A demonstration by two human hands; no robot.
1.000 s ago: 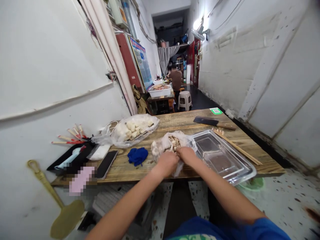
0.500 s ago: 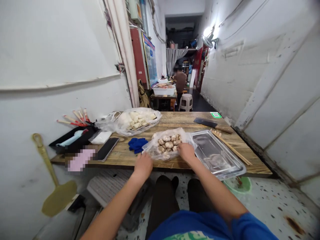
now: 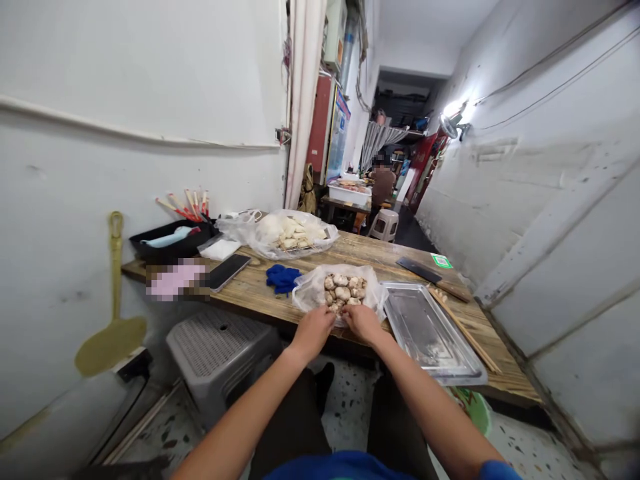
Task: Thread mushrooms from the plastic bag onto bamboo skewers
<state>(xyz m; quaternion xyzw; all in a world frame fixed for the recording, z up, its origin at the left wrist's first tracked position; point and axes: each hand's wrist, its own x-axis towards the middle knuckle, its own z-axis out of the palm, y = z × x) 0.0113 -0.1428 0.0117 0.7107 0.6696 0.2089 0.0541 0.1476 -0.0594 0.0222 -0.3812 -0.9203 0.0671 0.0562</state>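
Brown wood-grain desk [image 3: 280,300]; blue cloth [image 3: 283,278]; pale beige mushrooms [image 3: 344,290] in clear bag; silver tray [image 3: 430,330]; black phone [image 3: 227,272]; yellow-green paddle [image 3: 111,333]; grey stool [image 3: 220,350].

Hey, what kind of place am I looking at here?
Probably the back prep corridor of a small food stall or eatery. A wooden table holds an open bag of mushrooms, a metal tray, a cleaver and bamboo skewers between plain white walls.

bare wooden table [image 3: 350,250] lies open behind the mushroom bag [image 3: 340,290]; blue cloth [image 3: 283,277] blocks its left, steel tray [image 3: 430,330] its right.
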